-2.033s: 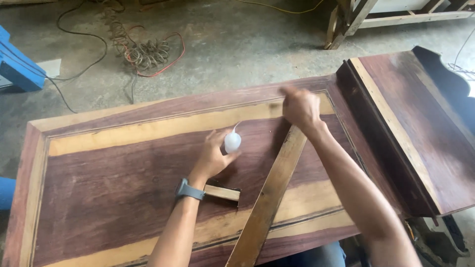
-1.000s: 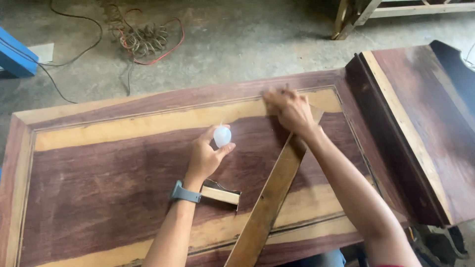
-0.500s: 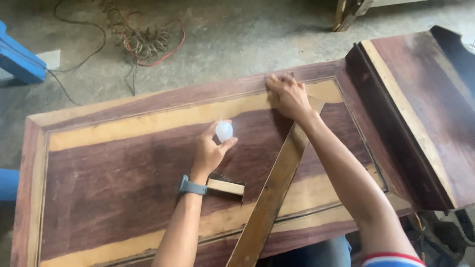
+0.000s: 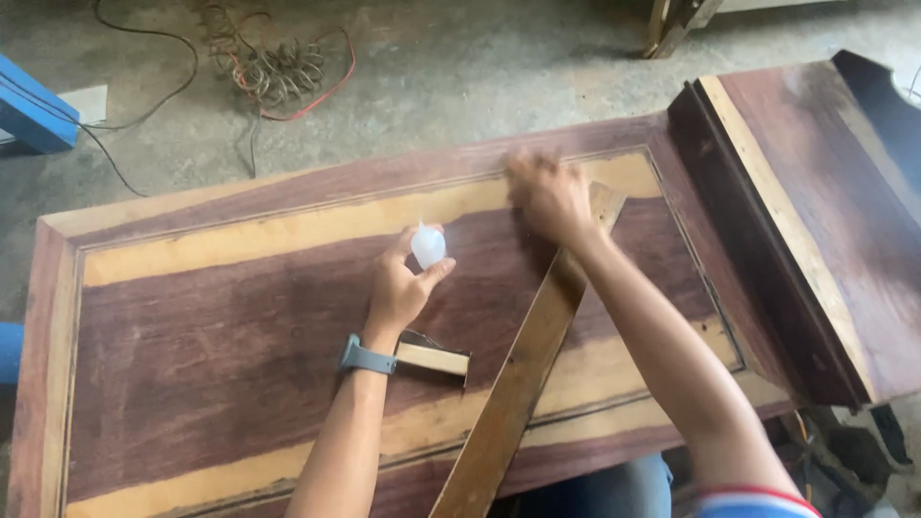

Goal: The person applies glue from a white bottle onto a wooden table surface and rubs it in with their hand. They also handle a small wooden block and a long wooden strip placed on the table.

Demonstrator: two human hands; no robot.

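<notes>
A large dark wooden panel (image 4: 211, 345) with pale streaks lies flat before me. My left hand (image 4: 398, 283), with a grey watch on its wrist, holds a small white squeeze bottle (image 4: 428, 247) upright above the panel. My right hand (image 4: 547, 197) presses flat and blurred on the panel near its far groove, fingers spread, nothing in it. A long wooden strip (image 4: 523, 364) runs diagonally under my right forearm. A small wooden block (image 4: 434, 358) lies beside my left wrist.
A second dark wooden piece (image 4: 815, 211) with a raised rail abuts the panel on the right. Coiled wires (image 4: 273, 72) lie on the concrete floor beyond. A blue object (image 4: 34, 110) stands far left, and wooden legs (image 4: 672, 24) at the top.
My right hand has been rubbing back and forth along the far part of the panel. My left hand has kept the bottle, lifting it slightly.
</notes>
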